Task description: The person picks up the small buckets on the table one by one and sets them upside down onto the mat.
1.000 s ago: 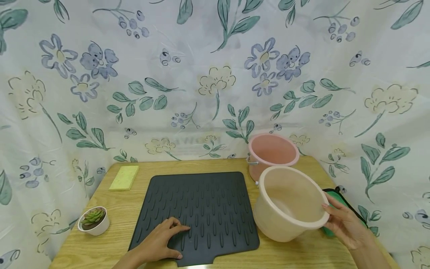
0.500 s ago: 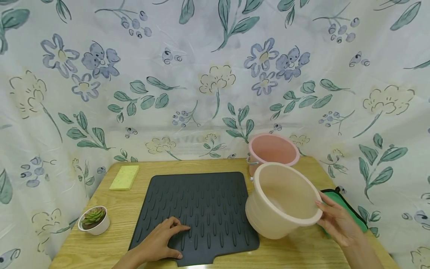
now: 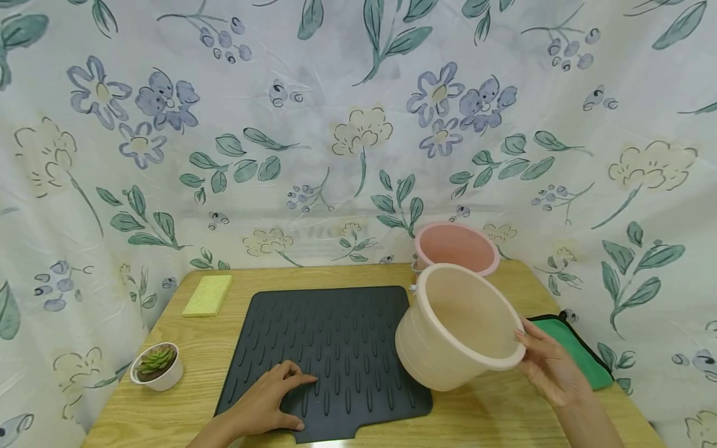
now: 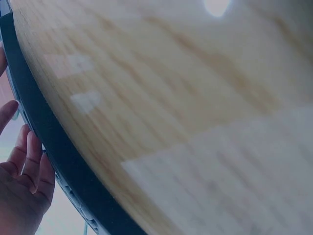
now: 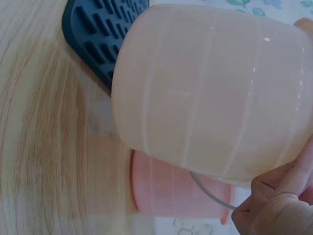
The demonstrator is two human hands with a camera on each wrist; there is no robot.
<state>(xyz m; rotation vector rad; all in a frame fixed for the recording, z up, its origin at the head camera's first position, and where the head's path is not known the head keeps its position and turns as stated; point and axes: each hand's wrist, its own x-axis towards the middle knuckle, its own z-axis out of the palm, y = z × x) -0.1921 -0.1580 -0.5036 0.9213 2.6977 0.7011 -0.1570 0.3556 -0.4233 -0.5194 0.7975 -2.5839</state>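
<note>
Bucket (image 3: 456, 330), cream and tilted, sits in the right hand (image 3: 551, 367); from the head view, the fingers are curled on its right rim, its base overlapping the right edge of the black mat (image 3: 336, 342). Over on the near left of the mat rests the left hand (image 3: 263, 398), fingers loosely bent, thumb apart, gripping nothing. Far right stands a pink pail (image 3: 456, 246). Left wrist view: parted fingers beyond the mat's dark edge. Right wrist view: the bucket's ribbed wall partly hides the pail.
</note>
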